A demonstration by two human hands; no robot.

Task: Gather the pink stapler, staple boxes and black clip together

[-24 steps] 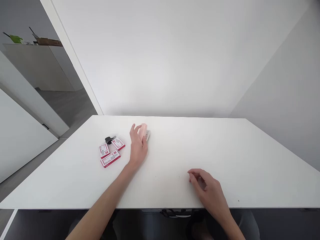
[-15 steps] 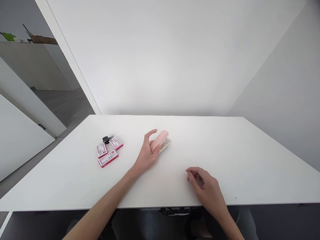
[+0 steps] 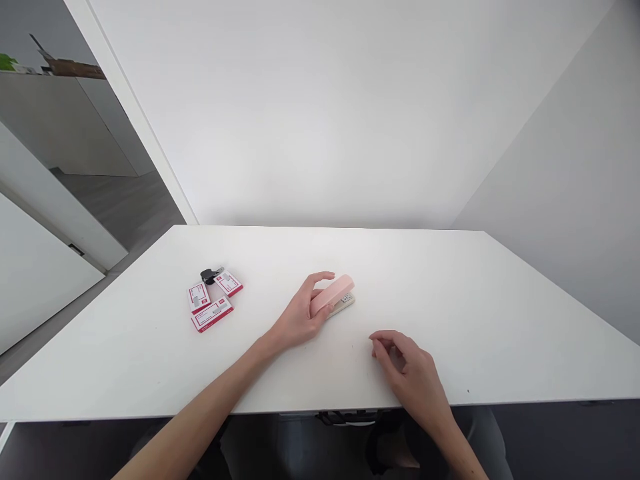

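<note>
Pink stapler [image 3: 332,295] in left hand [image 3: 297,320]

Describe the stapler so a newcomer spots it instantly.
Start at the white table, then find the left hand near its middle. That hand grips the stapler. Its plain pink top sets it apart from the red-edged white boxes farther left.
</note>
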